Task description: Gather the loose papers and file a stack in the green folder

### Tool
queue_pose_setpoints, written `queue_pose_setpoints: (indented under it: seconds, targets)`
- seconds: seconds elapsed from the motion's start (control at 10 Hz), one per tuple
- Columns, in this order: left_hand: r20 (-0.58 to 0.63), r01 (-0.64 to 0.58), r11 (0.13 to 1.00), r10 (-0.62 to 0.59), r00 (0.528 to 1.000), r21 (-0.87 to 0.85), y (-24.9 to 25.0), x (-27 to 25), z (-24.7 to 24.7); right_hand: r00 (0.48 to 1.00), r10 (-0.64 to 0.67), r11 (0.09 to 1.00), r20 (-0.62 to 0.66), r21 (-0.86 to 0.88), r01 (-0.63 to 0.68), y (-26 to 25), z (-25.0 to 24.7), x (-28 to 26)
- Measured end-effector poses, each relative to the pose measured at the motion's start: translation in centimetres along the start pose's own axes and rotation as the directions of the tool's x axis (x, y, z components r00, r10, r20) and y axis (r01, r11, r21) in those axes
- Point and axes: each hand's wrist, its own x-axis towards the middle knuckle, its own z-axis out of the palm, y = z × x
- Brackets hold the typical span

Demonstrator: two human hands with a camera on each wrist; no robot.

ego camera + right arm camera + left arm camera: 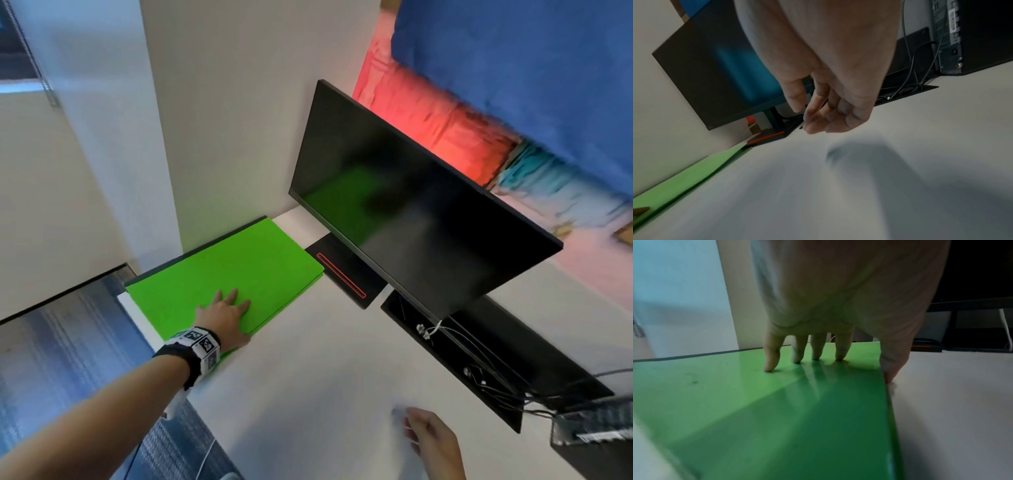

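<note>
The green folder (239, 267) lies closed on the white desk (325, 377), near its far left corner against the wall. My left hand (224, 313) rests on the folder's near right part. In the left wrist view its fingertips (769, 368) press on the glossy cover (756, 402) and the thumb touches the desk at the folder's right edge. My right hand (428, 435) hovers low over the desk at the lower right, fingers loosely curled (812, 120), holding nothing. No loose papers can be made out on the white surface.
A dark monitor (411, 205) stands behind the folder on a black base with a red stripe (342, 277). To its right a black cable tray (479, 359) holds wires, with a computer box (592, 425) beyond. The desk's left edge (137, 318) drops to carpet.
</note>
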Motion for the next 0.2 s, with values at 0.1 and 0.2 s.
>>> queue_pose_setpoints:
  seconds: [0.1, 0.2]
  targets:
    - [-0.041, 0.015, 1.000, -0.015, 0.999, -0.007, 0.9, -0.4, -0.6, 0.998, -0.046, 0.999, -0.046, 0.024, 0.047, -2.7, -0.2, -1.9]
    - [-0.136, -0.077, 0.996, 0.070, 0.988, -0.049, 2.9, -1.9, 0.5, 0.973, -0.189, 0.978, -0.128, 0.062, 0.199, -5.5, -1.8, -3.9]
